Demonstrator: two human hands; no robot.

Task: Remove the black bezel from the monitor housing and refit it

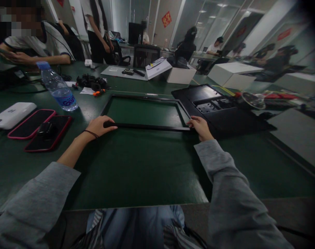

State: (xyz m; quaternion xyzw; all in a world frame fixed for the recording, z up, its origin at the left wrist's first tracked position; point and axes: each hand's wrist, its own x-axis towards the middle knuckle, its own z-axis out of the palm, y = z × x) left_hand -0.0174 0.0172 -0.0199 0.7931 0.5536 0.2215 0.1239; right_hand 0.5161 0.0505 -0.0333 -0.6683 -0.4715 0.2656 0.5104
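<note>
A thin black rectangular frame lies flat on the dark green table. My left hand grips its near left corner, fingers curled over the near bar. At the near right corner my right hand pinches the frame with closed fingers. Both of my forearms are in grey sleeves, and a dark band circles my left wrist.
Two red-edged phones and a white power bank lie at left beside a water bottle. A black panel with parts sits right of the frame. White boxes and small tools stand behind. A person sits at far left; others are farther back.
</note>
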